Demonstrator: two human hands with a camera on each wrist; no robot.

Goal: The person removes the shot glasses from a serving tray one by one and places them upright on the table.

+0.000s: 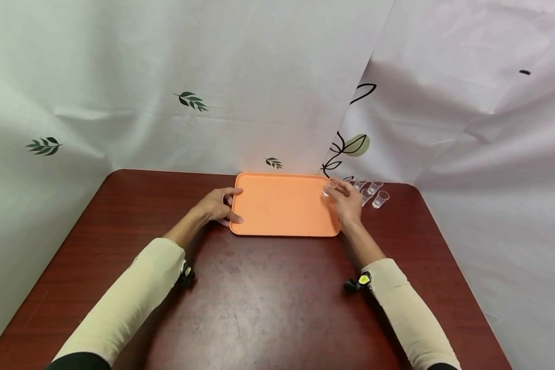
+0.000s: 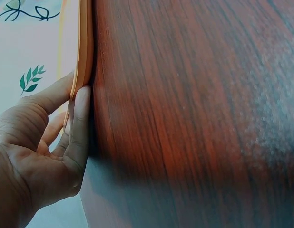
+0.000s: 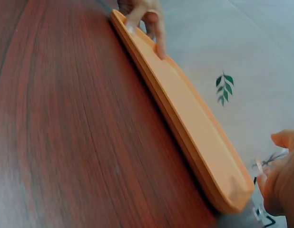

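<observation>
An orange rectangular tray [image 1: 282, 205] lies at the far side of the table. At its left edge my left hand [image 1: 215, 205] grips the rim, with the thumb and a finger on top; the left wrist view shows other fingers low against the tray's side [image 2: 83, 42]. My right hand [image 1: 348, 204] pinches a small clear plastic cup [image 1: 326, 191] over the tray's far right corner. The right wrist view shows only part of that hand [image 3: 282, 178], at the right border, and the cup is mostly hidden there.
Several more clear cups [image 1: 381, 199] stand close together just right of the tray, partly behind my right hand. The dark red wooden table [image 1: 259, 298] stretches toward me. A pale curtain [image 1: 277, 92] with leaf prints hangs right behind the table's far edge.
</observation>
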